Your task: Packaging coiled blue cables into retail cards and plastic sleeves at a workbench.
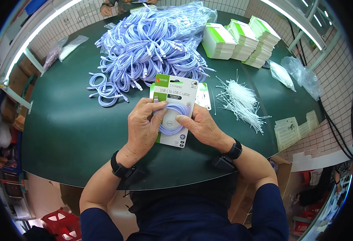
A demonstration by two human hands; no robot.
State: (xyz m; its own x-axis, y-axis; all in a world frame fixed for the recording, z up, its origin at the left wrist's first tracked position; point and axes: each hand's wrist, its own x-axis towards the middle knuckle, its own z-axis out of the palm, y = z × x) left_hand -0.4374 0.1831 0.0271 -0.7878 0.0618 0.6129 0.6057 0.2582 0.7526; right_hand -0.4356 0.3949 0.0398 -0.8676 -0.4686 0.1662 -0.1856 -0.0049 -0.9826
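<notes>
In front of me, above the dark green table [84,154], I hold up a white and green packaging card [176,141] with a coiled lilac charging cable [167,131] lying flat against its face. My left hand [141,123] is closed at the card's left edge, thumb and forefinger pinching the coil near one plug. On the other side, my right hand [206,125] grips the card's right edge, its thumb pressing on the coil and its fingers hidden behind. Beyond the held card, another white and green card [203,97] lies partly covered on the table.
A big heap of lilac cables [144,52] fills the far middle, with a loose coil [106,93] at its left. White cable ties [241,102] lie scattered at right. Stacked cards [220,42] stand behind them. Plastic bags [301,76] rest far right. Another person's hand [106,10] shows across the table.
</notes>
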